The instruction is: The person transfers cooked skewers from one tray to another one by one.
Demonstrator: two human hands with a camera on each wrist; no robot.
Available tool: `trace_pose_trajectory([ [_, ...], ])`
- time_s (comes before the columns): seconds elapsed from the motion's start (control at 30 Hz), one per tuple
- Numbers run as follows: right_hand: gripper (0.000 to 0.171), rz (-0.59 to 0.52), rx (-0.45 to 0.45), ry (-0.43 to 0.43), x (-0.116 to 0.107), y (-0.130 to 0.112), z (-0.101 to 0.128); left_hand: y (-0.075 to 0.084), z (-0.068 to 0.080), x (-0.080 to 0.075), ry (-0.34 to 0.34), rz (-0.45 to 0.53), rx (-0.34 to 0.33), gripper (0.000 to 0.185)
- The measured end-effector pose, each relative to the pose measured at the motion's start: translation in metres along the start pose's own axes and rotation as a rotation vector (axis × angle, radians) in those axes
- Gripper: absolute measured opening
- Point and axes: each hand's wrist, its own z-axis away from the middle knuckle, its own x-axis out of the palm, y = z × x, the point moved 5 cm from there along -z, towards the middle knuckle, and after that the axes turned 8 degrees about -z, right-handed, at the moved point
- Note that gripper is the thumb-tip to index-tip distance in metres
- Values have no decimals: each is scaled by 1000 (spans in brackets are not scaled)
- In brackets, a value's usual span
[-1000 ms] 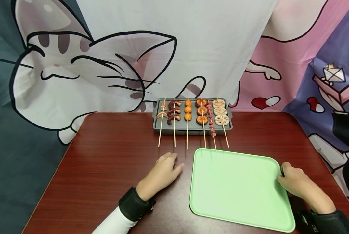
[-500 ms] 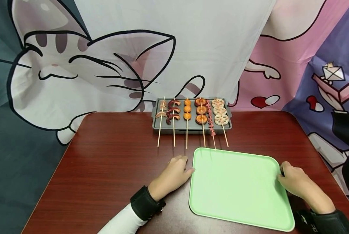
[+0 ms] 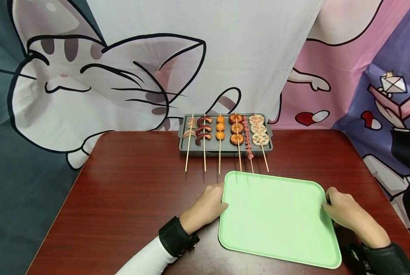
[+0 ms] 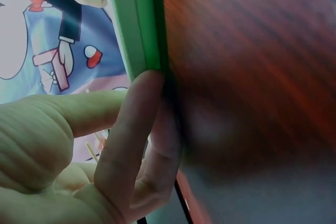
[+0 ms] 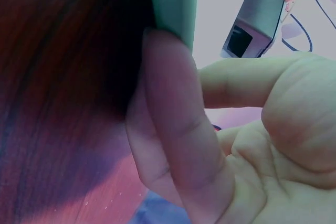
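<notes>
A light green rectangular tray lies in front of me, slightly turned on the table. My left hand grips its left edge, thumb over the rim and fingers beneath. On the opposite edge my right hand holds the rim the same way. In the left wrist view, the left fingers curl under the tray's green side. The right wrist view shows the right fingers under the tray's edge, with the thumb on top. The tray's upper face holds nothing.
Behind the green tray, a grey baking pan bears several food skewers, among them lotus root slices and orange balls. Their stick ends reach over the pan's front edge. The reddish-brown table ends at a cartoon-printed cloth.
My left hand has moved right to the green tray's left edge and taken hold of it. The tray has shifted slightly left and away from me, with the right hand still on it.
</notes>
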Motion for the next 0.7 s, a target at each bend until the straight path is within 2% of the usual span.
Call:
trace_pose_trajectory([
  [0.2,19,-15,-16,-7,0,-2,0,0,-1,-1,-20,-16,-8,33],
  [0.43,19,-73,-28,-45,3,-6,0,-1,0,-8,5,-60,21,40],
  [0.7,22,-94,-56,-18,5,-11,-3,-8,-1,-12,3,-50,-3,41],
])
